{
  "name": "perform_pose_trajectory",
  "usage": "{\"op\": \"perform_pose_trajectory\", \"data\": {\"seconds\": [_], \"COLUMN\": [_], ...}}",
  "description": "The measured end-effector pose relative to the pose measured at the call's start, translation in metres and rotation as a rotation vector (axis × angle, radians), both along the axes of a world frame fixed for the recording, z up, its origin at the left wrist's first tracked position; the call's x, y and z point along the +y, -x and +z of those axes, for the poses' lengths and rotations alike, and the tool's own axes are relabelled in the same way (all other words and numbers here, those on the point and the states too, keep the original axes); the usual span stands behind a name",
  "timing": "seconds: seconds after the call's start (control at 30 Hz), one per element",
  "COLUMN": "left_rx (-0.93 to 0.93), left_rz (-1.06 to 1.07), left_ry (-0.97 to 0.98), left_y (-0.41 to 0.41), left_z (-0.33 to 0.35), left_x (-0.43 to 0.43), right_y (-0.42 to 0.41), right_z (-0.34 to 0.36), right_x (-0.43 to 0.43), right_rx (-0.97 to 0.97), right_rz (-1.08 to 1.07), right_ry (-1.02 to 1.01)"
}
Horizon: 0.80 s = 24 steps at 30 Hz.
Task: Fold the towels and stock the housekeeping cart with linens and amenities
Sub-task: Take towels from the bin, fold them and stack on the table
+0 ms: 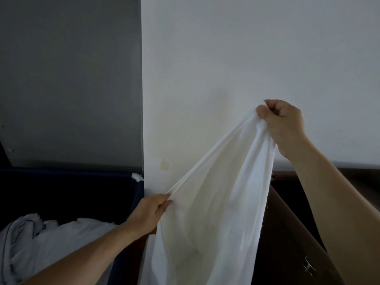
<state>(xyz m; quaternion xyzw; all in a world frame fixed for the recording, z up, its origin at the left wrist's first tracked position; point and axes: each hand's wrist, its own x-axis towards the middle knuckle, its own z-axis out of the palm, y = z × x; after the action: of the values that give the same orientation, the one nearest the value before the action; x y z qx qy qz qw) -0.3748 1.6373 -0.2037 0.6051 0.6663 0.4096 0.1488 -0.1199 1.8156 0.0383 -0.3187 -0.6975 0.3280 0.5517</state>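
A white towel hangs in the air in front of a white wall, its top edge stretched on a slant between both hands. My right hand is raised high and pinches one corner of the towel. Lower and to the left, my left hand pinches the same edge. The cloth sags in loose folds below the hands and runs out of the frame's bottom edge.
A dark blue fabric bin stands at the lower left with a heap of white linen in it. A dark brown cabinet with a metal handle is at the lower right. A white wall corner rises straight ahead.
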Motion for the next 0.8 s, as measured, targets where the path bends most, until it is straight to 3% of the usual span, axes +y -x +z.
{"op": "perform_pose_trajectory", "data": {"seconds": [0.2, 0.43, 0.57, 0.7, 0.8], "left_rx": [0.040, -0.104, -0.318, -0.553, -0.517], "left_rz": [-0.046, -0.013, 0.044, 0.116, 0.134], "left_ry": [-0.019, 0.068, 0.079, 0.033, -0.072], "left_y": [0.001, 0.004, 0.010, 0.013, 0.002], "left_z": [0.003, 0.003, 0.005, 0.018, 0.060], "left_x": [-0.006, -0.004, -0.004, -0.004, 0.007], "right_y": [-0.004, 0.007, 0.003, -0.011, -0.018], "right_z": [0.002, -0.003, -0.004, -0.007, -0.012], "right_x": [0.010, 0.010, 0.015, 0.022, 0.018], "right_rx": [0.025, 0.011, 0.008, -0.089, -0.299], "right_rz": [-0.028, 0.007, -0.027, -0.166, -0.252], "right_ry": [0.063, 0.034, 0.034, -0.003, -0.069]}}
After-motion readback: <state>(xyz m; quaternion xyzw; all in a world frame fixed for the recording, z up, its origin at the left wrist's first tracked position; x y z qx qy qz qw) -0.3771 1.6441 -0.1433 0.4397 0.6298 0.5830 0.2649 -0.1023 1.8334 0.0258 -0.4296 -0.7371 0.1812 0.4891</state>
